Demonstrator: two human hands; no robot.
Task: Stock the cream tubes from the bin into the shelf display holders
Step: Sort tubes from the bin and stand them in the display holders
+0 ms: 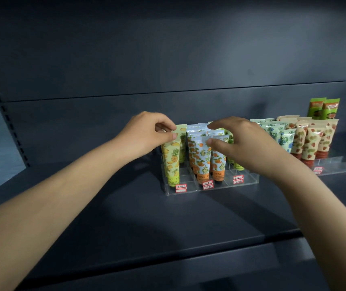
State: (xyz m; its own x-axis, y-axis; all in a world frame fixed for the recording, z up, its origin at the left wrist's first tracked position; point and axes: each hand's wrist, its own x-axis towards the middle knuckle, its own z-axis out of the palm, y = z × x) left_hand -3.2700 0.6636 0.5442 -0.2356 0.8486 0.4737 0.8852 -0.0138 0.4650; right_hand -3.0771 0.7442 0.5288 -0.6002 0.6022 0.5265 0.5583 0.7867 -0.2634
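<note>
Currently left hand (146, 133) pinches pineapple tube (171, 160) by its flat top crimp, right hand (241, 143) spread over orange tubes (202, 158); likely light, squashy.

- The left hand (146, 133) covers the upper left part of the pineapple tube (171, 160) it pinches.
- The right hand (245, 143) hides most of the green tubes (238, 166), centre. Whether it grips the orange tubes (201, 160) cannot be determined.
- The handwriting on the price labels (180, 186) of the clear holder (247, 181) is too small to read.
- The print on the green packets (323, 108), upper right, is blurred.
- The left forearm (52, 206) and right forearm (315, 217) are cut off at the lower left and lower right of the frame.
</note>
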